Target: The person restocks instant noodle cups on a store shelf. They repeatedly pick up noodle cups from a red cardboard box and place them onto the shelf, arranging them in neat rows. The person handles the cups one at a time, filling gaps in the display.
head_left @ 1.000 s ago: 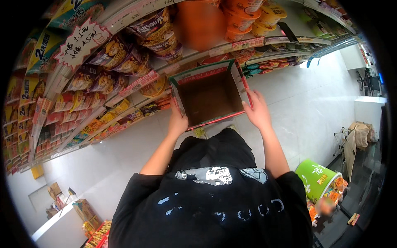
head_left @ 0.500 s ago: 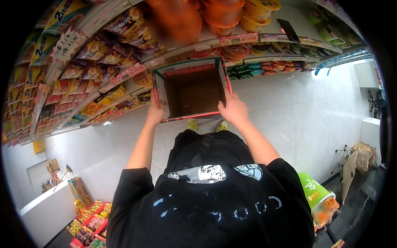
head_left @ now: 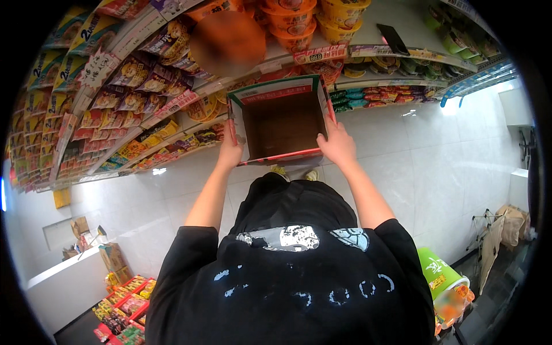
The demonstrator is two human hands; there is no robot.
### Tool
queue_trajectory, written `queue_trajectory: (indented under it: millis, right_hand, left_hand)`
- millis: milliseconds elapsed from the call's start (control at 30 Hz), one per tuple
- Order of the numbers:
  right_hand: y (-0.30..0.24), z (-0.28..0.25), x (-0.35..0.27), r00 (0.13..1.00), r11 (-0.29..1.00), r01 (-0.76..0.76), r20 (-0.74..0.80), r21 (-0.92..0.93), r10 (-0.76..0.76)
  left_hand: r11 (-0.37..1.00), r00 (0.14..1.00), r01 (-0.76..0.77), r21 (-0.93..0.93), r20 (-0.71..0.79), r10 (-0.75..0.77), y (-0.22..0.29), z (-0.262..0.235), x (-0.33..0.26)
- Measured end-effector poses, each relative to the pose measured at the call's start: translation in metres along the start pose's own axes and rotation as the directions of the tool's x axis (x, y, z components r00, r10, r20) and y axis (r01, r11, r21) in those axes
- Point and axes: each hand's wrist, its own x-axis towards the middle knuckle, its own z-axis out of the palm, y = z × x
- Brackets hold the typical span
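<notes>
Open-topped cardboard box [head_left: 282, 123], brown inside with a red-and-green printed rim, held out in front of the body at shelf height, close to the shelves [head_left: 172, 123] of packaged snacks. Left hand [head_left: 231, 150] is clamped on the box's left wall, fingers wrapped over the edge; right hand [head_left: 338, 144] is pressed flat against the right wall near the lower corner, fingers curled onto it. Between the two grips the interior shows bare, so judged light. Thin card walls will likely flex inward if squeezed mid-panel; corners and the folded rim are the stiffer places to hold. Printed outer face may be a bit slick. Stacked orange cup containers [head_left: 293, 23] stand beyond the grips, above the far rim.
</notes>
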Motion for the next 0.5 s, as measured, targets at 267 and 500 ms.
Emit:
queue_trajectory:
  millis: [267,500]
  right_hand:
    - [0.03,-0.004,0.028,0.993,0.996,0.065,-0.101,0.066,-0.058]
    - [0.035,-0.02,0.048,0.991,0.992,0.111,-0.082,0.054,-0.107]
  left_hand:
    - [1.0,0.999,0.006,0.031,-0.054,-0.004,0.025,0.027,0.011]
    - [0.995,0.992,0.093,0.039,-0.091,-0.089,0.029,0.041,0.021]
